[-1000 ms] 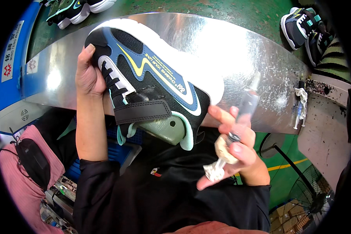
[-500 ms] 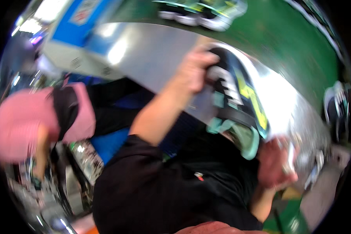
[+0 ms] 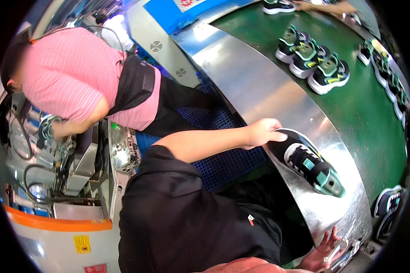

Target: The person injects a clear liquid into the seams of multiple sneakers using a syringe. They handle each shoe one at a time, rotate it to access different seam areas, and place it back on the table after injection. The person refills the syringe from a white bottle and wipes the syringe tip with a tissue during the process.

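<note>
A black sneaker [image 3: 305, 159] with white laces, mint-green trim and a pale sole edge rests on or just above the metal ledge, its toe toward my left hand. My left hand [image 3: 265, 133] grips the toe end, thumb on top and the other fingers partly hidden. Apart from the shoe, my right hand [image 3: 318, 255] is low by the ledge's near end, some fingers raised. A slim whitish object [image 3: 335, 251] lies across its palm, seemingly held; its kind is unclear. Beside it is a metallic piece [image 3: 351, 255].
Beyond the curved metal ledge [image 3: 250, 73], a green surface [image 3: 351, 123] carries several similar sneakers [image 3: 325, 77]. More shoes [image 3: 387, 202] stand at the right. A person in a pink striped shirt [image 3: 73, 77] works at machinery on the left. Another person's arm [image 3: 328, 7] reaches in at the far edge.
The sneaker has come down toward the ledge, still in my left hand. My right hand has moved away from its heel, nearer to me. The whole view has shifted and is sharper.
</note>
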`<state>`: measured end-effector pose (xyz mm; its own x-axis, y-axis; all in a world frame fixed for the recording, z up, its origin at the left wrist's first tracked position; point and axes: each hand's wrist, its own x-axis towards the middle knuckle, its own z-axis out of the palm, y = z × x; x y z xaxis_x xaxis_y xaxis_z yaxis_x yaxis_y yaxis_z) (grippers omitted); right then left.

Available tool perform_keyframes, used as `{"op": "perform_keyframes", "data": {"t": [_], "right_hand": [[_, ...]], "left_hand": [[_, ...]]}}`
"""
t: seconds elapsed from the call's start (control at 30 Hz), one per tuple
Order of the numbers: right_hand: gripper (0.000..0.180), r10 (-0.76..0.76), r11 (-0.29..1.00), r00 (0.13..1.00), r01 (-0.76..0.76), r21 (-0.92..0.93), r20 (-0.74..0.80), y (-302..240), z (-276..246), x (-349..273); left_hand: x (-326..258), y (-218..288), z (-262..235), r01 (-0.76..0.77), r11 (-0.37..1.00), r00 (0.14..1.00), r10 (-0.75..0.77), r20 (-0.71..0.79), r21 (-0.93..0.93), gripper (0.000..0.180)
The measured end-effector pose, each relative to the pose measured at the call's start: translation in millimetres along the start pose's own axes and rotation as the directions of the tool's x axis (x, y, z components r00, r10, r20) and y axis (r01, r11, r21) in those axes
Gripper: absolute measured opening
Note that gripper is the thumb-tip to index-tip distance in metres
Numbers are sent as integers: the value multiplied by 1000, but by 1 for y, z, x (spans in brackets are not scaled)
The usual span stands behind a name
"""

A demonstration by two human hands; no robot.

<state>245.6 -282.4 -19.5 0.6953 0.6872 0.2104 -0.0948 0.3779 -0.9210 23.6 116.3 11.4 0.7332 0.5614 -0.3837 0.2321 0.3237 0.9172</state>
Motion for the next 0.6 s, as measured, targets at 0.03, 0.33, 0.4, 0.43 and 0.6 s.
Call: {"op": "perform_keyframes", "data": {"t": [0.03, 0.33, 0.4, 0.43, 0.6], "right_hand": [[87, 37, 998, 999, -38, -59, -31, 3, 12, 6], [117, -3, 987, 954, -45, -155, -299, 1, 26, 1], [117, -4, 972, 953, -68, -226, -304, -2, 16, -9], [117, -2, 963, 956, -77, -258, -292, -4, 12, -14], [109, 106, 863, 983, -165, -477, -149, -24, 3, -16]], "left_hand": [[-20, -1, -1, 118, 987, 993, -117, 11, -106, 40], [-3, -21, 86, 323, 804, 910, -120, 396, -499, 44], [45, -14, 132, 182, 884, 930, -13, 367, -431, 39], [76, -7, 159, 201, 898, 898, -9, 439, -392, 42], [165, 21, 272, 265, 919, 871, -98, 482, -291, 43]]}}
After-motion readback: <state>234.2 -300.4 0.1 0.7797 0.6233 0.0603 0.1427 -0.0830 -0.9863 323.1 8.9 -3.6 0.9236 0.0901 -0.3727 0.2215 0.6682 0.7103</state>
